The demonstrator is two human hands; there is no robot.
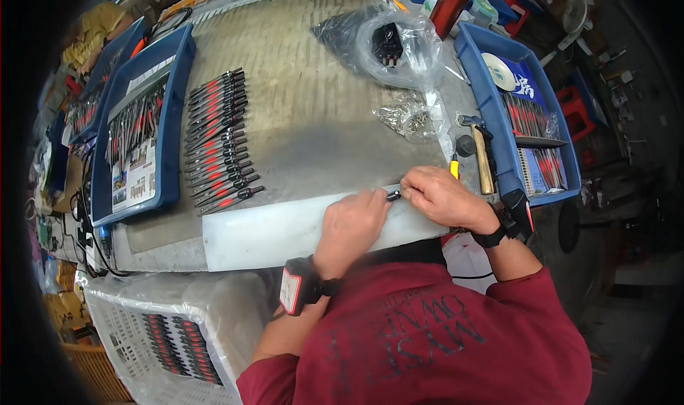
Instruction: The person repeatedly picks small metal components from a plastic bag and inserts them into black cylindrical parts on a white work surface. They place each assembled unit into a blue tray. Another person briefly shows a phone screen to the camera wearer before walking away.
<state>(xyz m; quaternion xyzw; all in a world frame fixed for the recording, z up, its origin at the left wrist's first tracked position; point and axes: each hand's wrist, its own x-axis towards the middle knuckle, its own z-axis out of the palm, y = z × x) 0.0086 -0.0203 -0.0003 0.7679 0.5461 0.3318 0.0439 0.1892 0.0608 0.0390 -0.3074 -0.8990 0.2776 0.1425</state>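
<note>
Both hands work over a white sheet at the table's near edge. My left hand (354,225) is closed, back upward, around a small black cylindrical piece (393,195) whose end sticks out past the fingers. It resembles the black ends of the tools in the row, but the rest is hidden in the hand. Just right of that end, my right hand (443,197) has its fingertips pinched together; whatever they hold is too small to make out. On the left lies a row of slim black-and-red tools (221,141), each with a black collar and metal tip.
Blue trays (165,180) (561,152) with more tools flank the table. At right lie a hammer (484,164) and a yellow-handled tool (454,166). Bags of small metal parts (417,122) and black parts (388,43) lie farther back. A lined white basket (128,334) stands lower left.
</note>
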